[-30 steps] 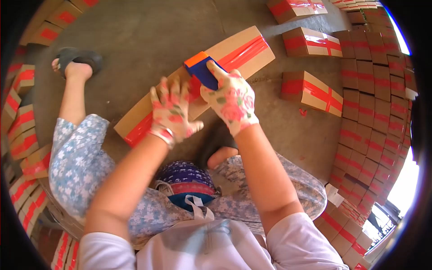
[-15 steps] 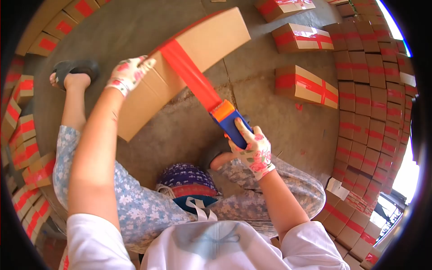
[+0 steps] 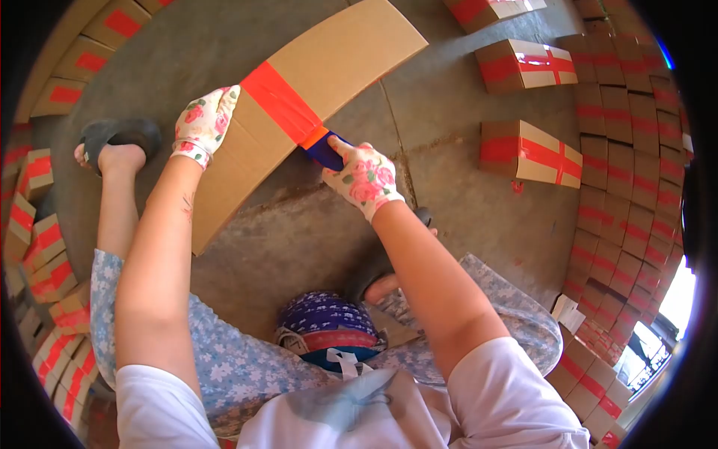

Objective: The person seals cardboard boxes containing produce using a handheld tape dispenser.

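A cardboard box [image 3: 344,56] stands tilted in front of me, with a band of red tape [image 3: 280,101] running across its face. My right hand [image 3: 366,176], in a floral glove, is closed around a blue and orange tape dispenser [image 3: 325,150]. The dispenser's orange end touches the box's near edge, where the tape band ends. My left hand [image 3: 208,120], in a matching glove, rests at the box's left side with its fingers bent together. What its fingertips grip is partly hidden, but they lie against the box edge.
Taped boxes [image 3: 550,153] stand on the concrete floor [image 3: 441,217] to the right. Behind them rises a tall stack of boxes [image 3: 621,187]. More boxes [image 3: 48,243] are piled along the left. A purple patterned item [image 3: 329,314] lies between my legs.
My right hand has moved up and left with the dispenser to the box edge. The red tape, earlier stretched taut through the air, now lies flat on the box.
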### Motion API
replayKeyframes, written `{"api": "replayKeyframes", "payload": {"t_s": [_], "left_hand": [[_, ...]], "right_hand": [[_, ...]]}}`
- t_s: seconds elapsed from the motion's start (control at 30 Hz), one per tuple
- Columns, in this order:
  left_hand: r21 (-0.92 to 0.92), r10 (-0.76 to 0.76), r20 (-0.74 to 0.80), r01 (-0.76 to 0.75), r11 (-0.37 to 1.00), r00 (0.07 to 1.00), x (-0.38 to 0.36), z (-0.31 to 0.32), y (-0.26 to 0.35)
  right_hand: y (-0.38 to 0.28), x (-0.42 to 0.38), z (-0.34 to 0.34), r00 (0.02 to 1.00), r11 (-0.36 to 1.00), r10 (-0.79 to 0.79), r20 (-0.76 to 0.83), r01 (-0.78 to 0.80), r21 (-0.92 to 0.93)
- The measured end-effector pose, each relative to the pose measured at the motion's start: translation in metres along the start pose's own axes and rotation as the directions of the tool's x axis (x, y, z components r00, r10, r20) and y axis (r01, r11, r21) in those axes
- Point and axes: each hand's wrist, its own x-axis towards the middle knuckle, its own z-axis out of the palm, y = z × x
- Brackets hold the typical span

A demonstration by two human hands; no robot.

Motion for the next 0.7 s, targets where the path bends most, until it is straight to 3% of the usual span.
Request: {"api": "replayKeyframes", "payload": {"t_s": [0.1, 0.13, 0.17, 0.23, 0.3, 0.37, 0.43, 0.5, 0.53, 0.57, 0.6, 0.63, 0.7], "left_hand": [[-0.021, 0.024, -0.032, -0.025, 0.999, 0.999, -0.009, 0.007, 0.013], [-0.090, 0.054, -0.078, -0.061, 0.994, 0.995, -0.011, 0.023, 0.004], [-0.156, 0.088, -0.137, -0.109, 0.982, 0.987, -0.011, 0.028, 0.003], [-0.220, 0.079, -0.081, -0.095, 0.971, 0.994, -0.038, 0.020, 0.026], [-0.114, 0.257, -0.077, -0.264, 0.958, 0.963, -0.077, 0.001, 0.058], [0.095, 0.373, 0.074, -0.379, 0.921, 0.925, -0.110, 0.015, 0.067], [0.329, 0.264, 0.298, -0.358, 0.874, 0.917, -0.157, 0.010, 0.100], [0.417, 0.314, 0.348, -0.446, 0.792, 0.883, -0.190, 0.042, 0.100], [0.475, 0.388, 0.232, -0.452, 0.755, 0.892, -0.199, 0.061, 0.087], [0.483, 0.389, 0.229, -0.451, 0.750, 0.893, -0.206, 0.057, 0.083], [0.428, 0.264, 0.157, -0.306, 0.850, 0.952, -0.210, 0.051, 0.080], [0.360, 0.128, 0.093, -0.153, 0.920, 0.987, -0.213, 0.045, 0.074], [0.283, 0.097, -0.244, -0.025, 0.959, 0.965, -0.223, 0.050, 0.036]], "right_hand": [[-0.002, 0.010, -0.012, 0.994, 0.997, 0.053, 0.093, -0.057, 0.047], [0.001, 0.014, -0.016, 0.991, 0.985, 0.050, 0.126, -0.070, 0.159], [0.001, 0.018, -0.016, 0.996, 0.990, 0.007, 0.087, -0.019, 0.143], [-0.005, 0.018, -0.024, 0.981, 0.995, 0.078, 0.179, -0.066, -0.069], [0.020, 0.006, -0.021, 0.978, 0.994, 0.018, 0.207, 0.004, -0.105], [0.045, -0.030, -0.065, 0.947, 0.989, -0.116, 0.300, 0.140, -0.058], [0.087, -0.054, -0.109, 0.911, 0.983, -0.147, 0.386, 0.179, -0.048], [0.095, -0.076, -0.184, 0.792, 0.944, 0.105, 0.601, -0.269, 0.190], [0.130, -0.077, -0.190, 0.846, 0.870, -0.001, 0.533, -0.262, 0.418], [0.160, -0.076, -0.195, 0.897, 0.747, -0.087, 0.433, -0.229, 0.625], [0.172, -0.074, -0.203, 0.933, 0.602, -0.093, 0.347, -0.225, 0.766], [0.180, -0.070, -0.211, 0.963, 0.434, -0.085, 0.258, -0.197, 0.879], [0.183, -0.044, -0.216, 0.980, 0.380, -0.112, 0.164, -0.110, 0.919]]}}
